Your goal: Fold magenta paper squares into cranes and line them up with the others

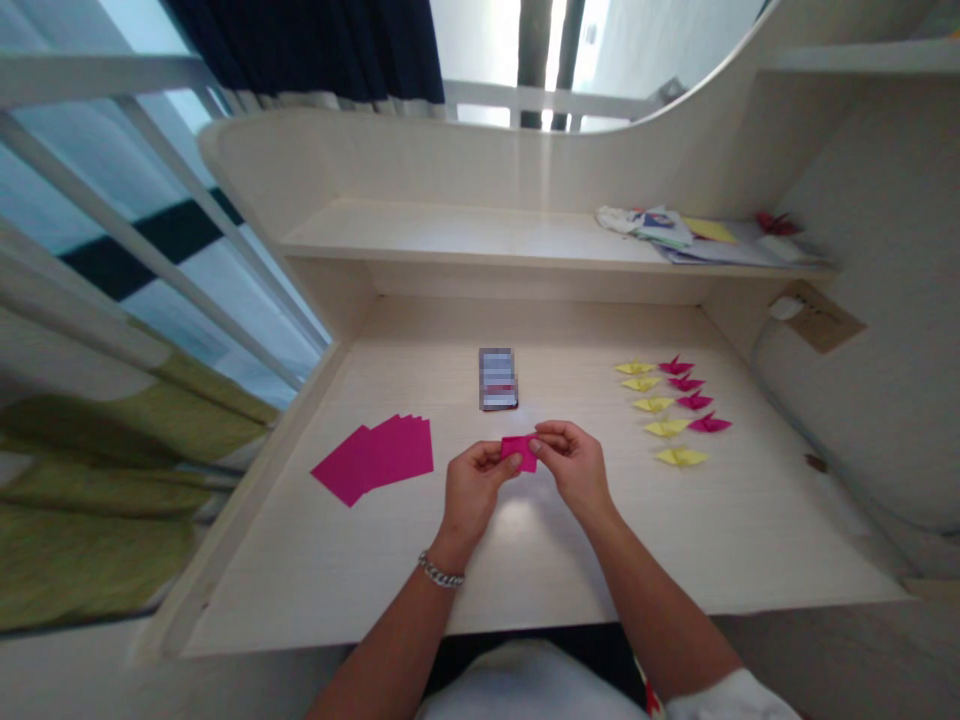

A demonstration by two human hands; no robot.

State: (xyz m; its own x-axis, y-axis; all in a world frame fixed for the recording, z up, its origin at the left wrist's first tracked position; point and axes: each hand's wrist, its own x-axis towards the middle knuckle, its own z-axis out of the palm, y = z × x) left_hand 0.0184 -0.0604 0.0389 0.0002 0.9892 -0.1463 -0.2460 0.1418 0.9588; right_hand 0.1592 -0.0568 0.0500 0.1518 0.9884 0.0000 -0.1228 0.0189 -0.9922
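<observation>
A small folded piece of pink paper (519, 453) is held between both hands above the desk. My left hand (472, 485) pinches its left side with thumb and fingers. On its right side, my right hand (576, 465) grips the top corner the same way. Left of the hands, several flat pink paper sheets (386, 455) lie fanned out. Over to the right stand folded paper cranes in two columns, yellow cranes (667, 428) on the inner side and pink cranes (694, 401) on the outer side. Just beyond my hands lies a phone (498, 378) with its screen lit and blurred.
A raised shelf (450, 238) runs along the back of the desk (300, 570), with papers (667, 228) piled at its right. A wall socket with a plug (786, 307) and a cable is on the right. Bed rails and a curtain (90, 480) border the left.
</observation>
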